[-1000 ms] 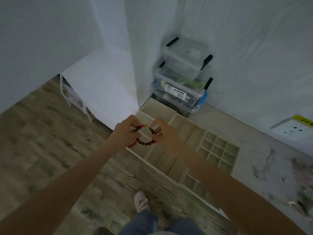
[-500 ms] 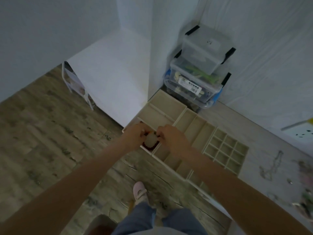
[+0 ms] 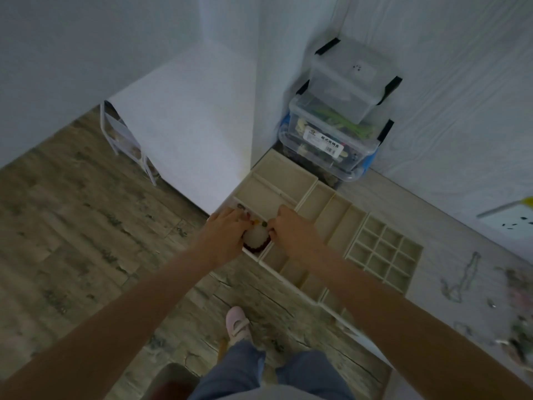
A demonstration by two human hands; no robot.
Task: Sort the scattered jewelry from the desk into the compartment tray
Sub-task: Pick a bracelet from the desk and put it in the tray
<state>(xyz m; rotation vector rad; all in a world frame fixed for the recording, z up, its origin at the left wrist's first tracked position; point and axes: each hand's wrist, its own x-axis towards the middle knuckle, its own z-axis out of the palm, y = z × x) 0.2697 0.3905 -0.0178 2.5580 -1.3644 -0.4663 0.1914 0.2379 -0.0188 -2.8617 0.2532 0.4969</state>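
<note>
Down at the compartment tray [image 3: 340, 215]'s near-left corner, both hands [image 3: 223, 235] [image 3: 294, 233] pinch the beaded bracelet [image 3: 256, 245] over its compartment, looks light, floppy, best held by opposite sides.

Home room corner, wood-look floor [image 3: 86, 226], white walls, stacked plastic storage boxes [image 3: 340, 122], wall socket [image 3: 510, 220]

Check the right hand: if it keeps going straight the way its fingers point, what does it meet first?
The right hand points left, toward the left hand. First in line is the beaded bracelet around a pale roll in the compartment tray, then the left hand's fingers. Depth is unclear from this view.
</note>
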